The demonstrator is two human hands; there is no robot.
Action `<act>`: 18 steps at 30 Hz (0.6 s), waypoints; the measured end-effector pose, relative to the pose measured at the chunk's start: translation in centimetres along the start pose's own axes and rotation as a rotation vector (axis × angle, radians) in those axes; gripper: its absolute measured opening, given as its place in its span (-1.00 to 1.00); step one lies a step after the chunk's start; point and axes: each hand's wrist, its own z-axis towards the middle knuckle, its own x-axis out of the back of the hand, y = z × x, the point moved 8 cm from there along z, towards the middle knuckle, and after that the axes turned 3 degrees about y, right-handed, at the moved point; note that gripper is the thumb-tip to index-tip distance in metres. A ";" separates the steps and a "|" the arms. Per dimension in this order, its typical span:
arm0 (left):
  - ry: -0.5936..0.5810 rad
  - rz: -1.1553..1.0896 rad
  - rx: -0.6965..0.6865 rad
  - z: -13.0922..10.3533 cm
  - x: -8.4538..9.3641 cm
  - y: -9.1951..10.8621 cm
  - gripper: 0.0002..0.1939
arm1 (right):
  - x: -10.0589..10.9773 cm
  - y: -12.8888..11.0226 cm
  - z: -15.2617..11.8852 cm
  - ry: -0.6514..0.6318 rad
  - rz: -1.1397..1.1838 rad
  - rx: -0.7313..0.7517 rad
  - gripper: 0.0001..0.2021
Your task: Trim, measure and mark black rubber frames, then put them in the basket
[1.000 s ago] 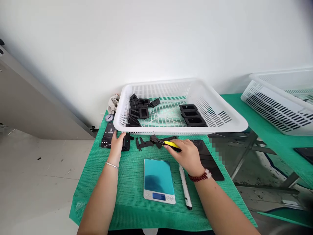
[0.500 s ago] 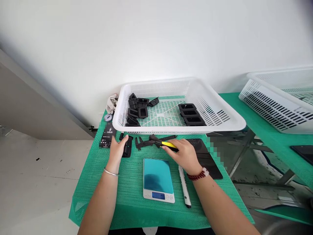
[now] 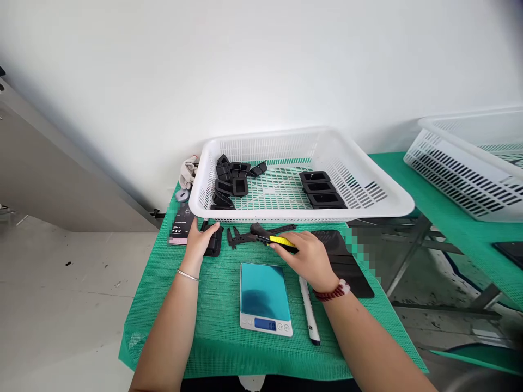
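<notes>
My left hand (image 3: pixel 198 239) is at the left of the table, thumb and forefinger spread apart. Between them shows a short black stick-like thing (image 3: pixel 205 224). A black rectangular plastic part (image 3: pixel 213 246) lies just right of the palm, partly covered; my other fingers are hidden. My right hand (image 3: pixel 310 256) is closed round a yellow-and-black utility knife (image 3: pixel 283 242), which points left. At its front end is a small dark piece (image 3: pixel 257 231), whose kind I cannot make out. Behind it lies a black caliper (image 3: pixel 241 238). A digital scale (image 3: pixel 265 292) sits between my forearms.
A white basket (image 3: pixel 363 209) at the back holds several black frame-like parts (image 3: pixel 318 188). A white marker (image 3: pixel 308 310) and a dark flat tablet (image 3: pixel 347 267) lie on the right. Beyond my left hand are a phone (image 3: pixel 182 223) and a glove (image 3: pixel 188 172). Another basket (image 3: pixel 461 174) stands far right.
My left hand has shifted slightly away from me, and its thumb no longer covers the black part as much. The phone's screen looks different. My right hand stays put with the knife.
</notes>
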 end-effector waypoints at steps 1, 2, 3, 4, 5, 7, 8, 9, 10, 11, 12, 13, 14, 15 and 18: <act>0.009 0.036 -0.009 -0.1 0.0 0.1 -0.21 | 0.0 0.0 0.0 0.000 0.003 -0.001 -0.66; 0.022 0.071 -0.007 -0.2 0.0 0.1 -0.19 | -0.1 0.0 0.0 -0.001 0.007 -0.002 -0.67; 0.034 0.096 0.009 -0.4 0.0 -0.1 -0.18 | -0.1 0.0 0.0 -0.002 0.009 -0.003 -0.67; 0.045 0.102 0.040 -0.5 0.0 -0.5 -0.17 | -0.1 0.0 0.0 -0.003 0.013 -0.004 -0.68; 0.052 0.099 0.074 -0.6 -0.1 -0.8 -0.18 | -0.1 -0.1 0.0 -0.004 0.016 -0.003 -0.68; 0.043 0.062 0.131 -1.0 -0.4 -1.3 -0.27 | -0.2 -0.2 0.0 -0.010 0.025 0.008 -0.68; 0.017 0.031 0.150 -1.3 -0.9 -1.4 -0.34 | -0.2 -0.4 0.0 -0.016 0.032 0.018 -0.68; -0.023 -0.013 0.163 -1.6 -1.4 -1.3 -0.41 | -0.2 -0.5 0.0 -0.024 0.040 0.029 -0.68; -0.077 -0.060 0.173 -2.0 -2.1 -1.2 -0.48 | -0.3 -0.7 0.1 -0.034 0.049 0.042 -0.68; -0.128 -0.104 0.181 -2.5 -2.7 -1.1 -0.54 | -0.4 -0.8 0.1 -0.047 0.057 0.056 -0.68; -0.169 -0.144 0.189 -2.9 -3.3 -1.0 -0.57 | -0.5 -1.0 0.0 -0.061 0.065 0.069 -0.68; -0.199 -0.174 0.202 -3.2 -3.7 -0.9 -0.60 | -0.6 -1.2 0.0 -0.078 0.071 0.083 -0.68; -0.218 -0.199 0.213 -3.5 -4.0 -0.9 -0.61 | -0.8 -1.3 0.0 -0.098 0.077 0.095 -0.68; -0.229 -0.222 0.225 -3.8 -4.3 -1.0 -0.62 | -1.0 -1.5 -0.1 -0.119 0.082 0.108 -0.68; -0.234 -0.290 0.256 -4.1 -4.7 -1.4 -0.65 | -1.5 -2.0 -0.3 -0.180 0.099 0.143 -0.67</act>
